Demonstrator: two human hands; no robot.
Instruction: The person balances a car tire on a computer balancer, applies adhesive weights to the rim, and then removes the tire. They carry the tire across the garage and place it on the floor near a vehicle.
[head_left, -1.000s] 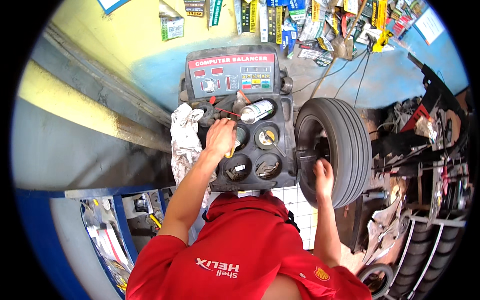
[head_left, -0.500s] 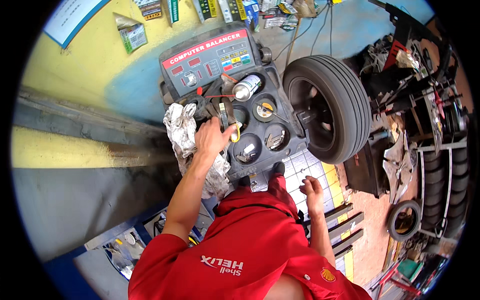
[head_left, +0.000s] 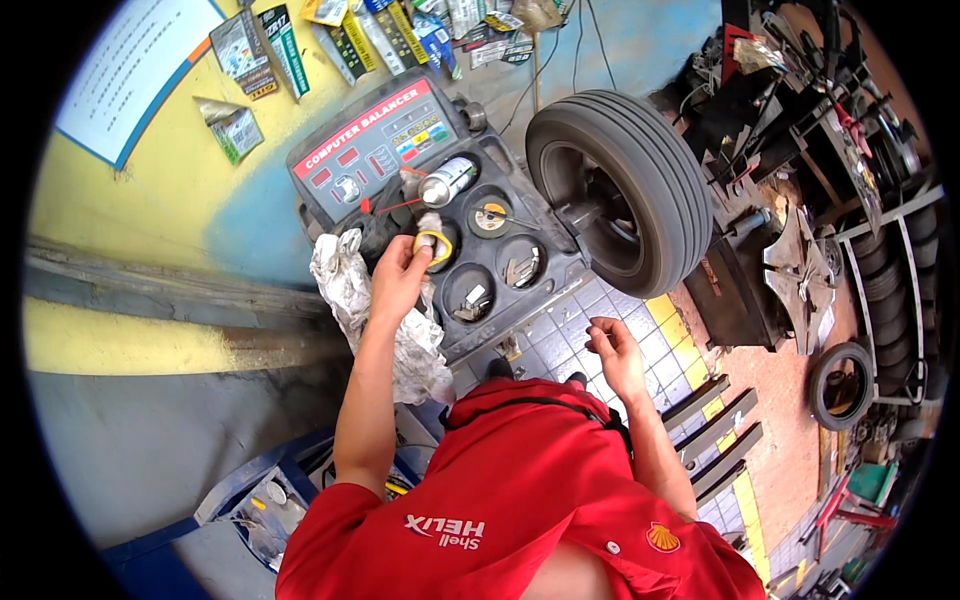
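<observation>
My left hand (head_left: 398, 275) is closed on a yellow ring-shaped roll (head_left: 433, 250) with a pale middle, held over the tool tray of a wheel balancer (head_left: 520, 310). My right hand (head_left: 618, 358) hangs over the tiled floor, its fingers loosely curled and parted, with nothing visible in them. A crumpled, stained white cloth (head_left: 415, 365) drapes over the tray's left side beside my left wrist. Beyond the roll lies a spray can (head_left: 448, 182) with a thin red straw. A tyred wheel (head_left: 650, 190) is mounted on the balancer's right side.
The tray's round wells hold small metal pieces (head_left: 473, 300) and a yellow-centred disc (head_left: 491, 216). Dark bars (head_left: 715, 425) lie on the floor at right, near a loose tyre (head_left: 840, 386) and a tyre rack (head_left: 880, 300). A blue cabinet (head_left: 230, 495) stands at lower left.
My left hand has lifted the yellow roll from among the tray's clutter. The whole view has shifted, and my right hand's fingers have loosened slightly.
</observation>
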